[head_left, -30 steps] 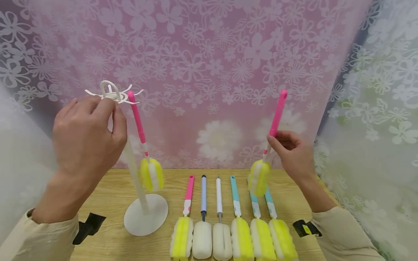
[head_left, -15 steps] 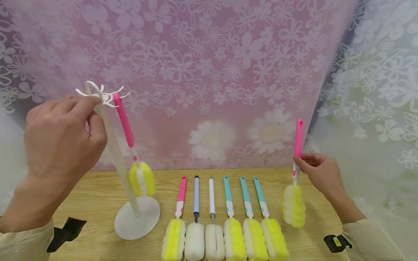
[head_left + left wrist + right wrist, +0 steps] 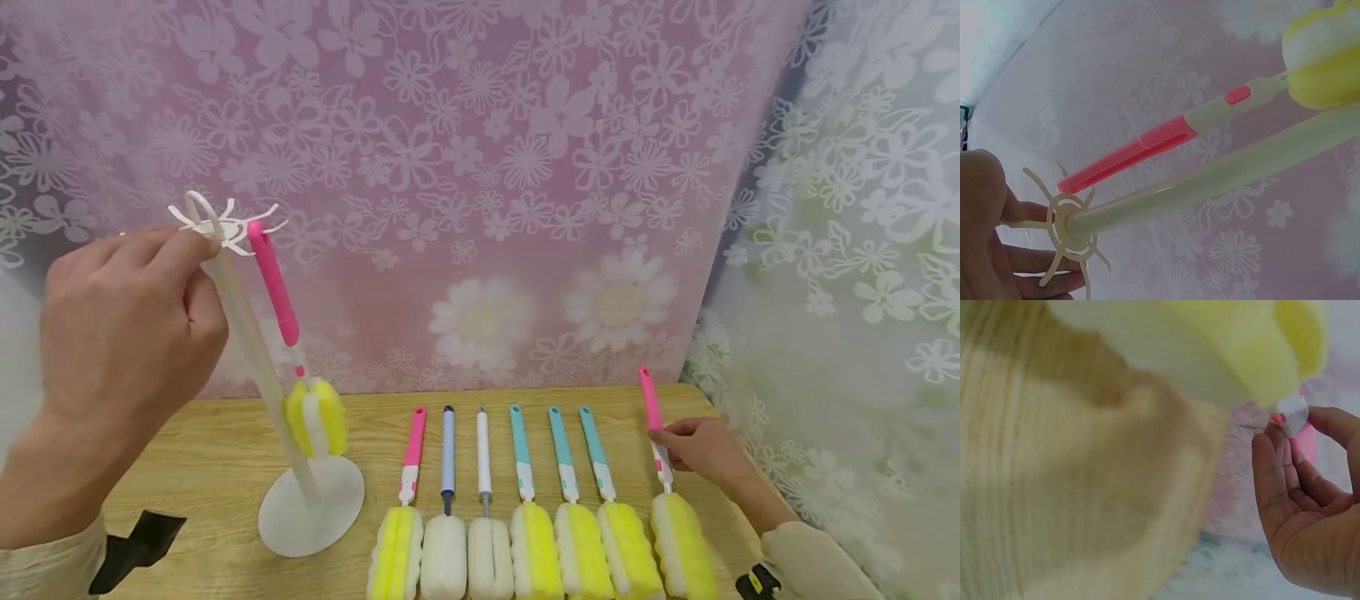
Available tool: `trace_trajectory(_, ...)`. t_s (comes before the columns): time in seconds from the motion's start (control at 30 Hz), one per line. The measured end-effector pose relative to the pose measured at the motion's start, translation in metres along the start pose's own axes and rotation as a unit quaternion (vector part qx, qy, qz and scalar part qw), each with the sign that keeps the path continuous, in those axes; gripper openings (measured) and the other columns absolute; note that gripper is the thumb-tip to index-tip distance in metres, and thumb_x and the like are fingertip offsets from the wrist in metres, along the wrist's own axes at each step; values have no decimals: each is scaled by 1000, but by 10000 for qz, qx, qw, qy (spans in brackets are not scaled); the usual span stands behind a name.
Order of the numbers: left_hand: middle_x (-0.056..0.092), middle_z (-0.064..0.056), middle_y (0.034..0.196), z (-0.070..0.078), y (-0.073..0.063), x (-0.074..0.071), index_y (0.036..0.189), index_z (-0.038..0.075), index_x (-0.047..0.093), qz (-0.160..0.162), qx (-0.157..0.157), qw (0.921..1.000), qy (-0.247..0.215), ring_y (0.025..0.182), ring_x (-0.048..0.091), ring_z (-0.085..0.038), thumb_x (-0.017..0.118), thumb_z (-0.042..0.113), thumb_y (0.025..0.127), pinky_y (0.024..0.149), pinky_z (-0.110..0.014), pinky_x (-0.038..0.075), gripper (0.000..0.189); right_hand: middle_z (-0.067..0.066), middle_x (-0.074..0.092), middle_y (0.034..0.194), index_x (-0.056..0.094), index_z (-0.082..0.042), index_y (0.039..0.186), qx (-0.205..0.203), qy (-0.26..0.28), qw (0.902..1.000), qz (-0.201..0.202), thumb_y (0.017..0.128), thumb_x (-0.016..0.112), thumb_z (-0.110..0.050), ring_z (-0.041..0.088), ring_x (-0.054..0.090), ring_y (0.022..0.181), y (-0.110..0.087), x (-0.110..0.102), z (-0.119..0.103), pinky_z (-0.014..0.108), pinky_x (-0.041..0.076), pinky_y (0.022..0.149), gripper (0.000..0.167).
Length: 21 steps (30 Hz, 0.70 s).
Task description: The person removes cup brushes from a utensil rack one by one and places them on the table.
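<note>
My left hand [image 3: 135, 317] grips the top of a white stand [image 3: 251, 342], at its ring of hooks [image 3: 1054, 225]. From one hook hangs a pink-handled sponge brush [image 3: 275, 292], its yellow and white sponge beside the pole. Low at the table's right side, my right hand [image 3: 708, 454] pinches another pink-handled sponge brush [image 3: 650, 400] between thumb and fingers. This brush points sponge-down towards me, at the right end of a row of brushes. In the right wrist view its sponge [image 3: 1260, 344] fills the top; whether it touches the table I cannot tell.
Along the table [image 3: 202, 467] lie a pink-handled brush [image 3: 414, 442], a blue-handled brush [image 3: 447, 450], a white-handled brush [image 3: 483, 450] and three teal-handled brushes [image 3: 520, 442]. The stand's round base [image 3: 311, 517] is to their left. A flowered pink cloth [image 3: 480, 167] hangs behind.
My right hand has carried its pink-handled brush rightwards and down, from in front of the teal brushes to the row's right end. My left hand still holds the stand; the head view has shifted slightly.
</note>
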<state>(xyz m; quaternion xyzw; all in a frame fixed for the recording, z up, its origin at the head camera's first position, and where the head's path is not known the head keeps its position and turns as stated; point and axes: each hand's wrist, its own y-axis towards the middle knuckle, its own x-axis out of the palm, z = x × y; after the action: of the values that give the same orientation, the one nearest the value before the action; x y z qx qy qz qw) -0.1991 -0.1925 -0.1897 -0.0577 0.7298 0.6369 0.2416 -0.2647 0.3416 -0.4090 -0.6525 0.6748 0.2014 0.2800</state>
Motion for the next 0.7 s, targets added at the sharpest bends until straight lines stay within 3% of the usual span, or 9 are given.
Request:
trace_trajectory(0.33, 66, -24, 97, 1, 0, -1, 101, -3, 67, -6, -130, 9999, 10, 85, 56, -46, 33, 13, 87, 71, -58, 44, 40, 5, 64, 69, 69, 6, 91, 210, -524, 9980, -277, 90, 65, -28, 20, 63, 64, 11, 22, 14, 35, 55, 62, 34)
trace_trajectory(0.5, 67, -22, 97, 3, -2, 3, 97, -3, 68, 264, -294, 9991, -120, 91, 54, -47, 34, 10, 85, 72, -60, 42, 38, 3, 61, 61, 70, 3, 83, 52, -862, 9958, -297, 89, 66, -27, 18, 58, 56, 13, 28, 14, 32, 50, 55, 31)
trace_trajectory(0.7, 65, -24, 95, 6, -3, 9, 93, -2, 68, 550, -424, 9976, -83, 94, 50, -49, 37, 7, 83, 70, -63, 37, 34, 3, 60, 60, 70, 3, 84, -66, -876, 9953, -419, 88, 67, -26, 19, 60, 56, 13, 34, 14, 33, 51, 55, 29)
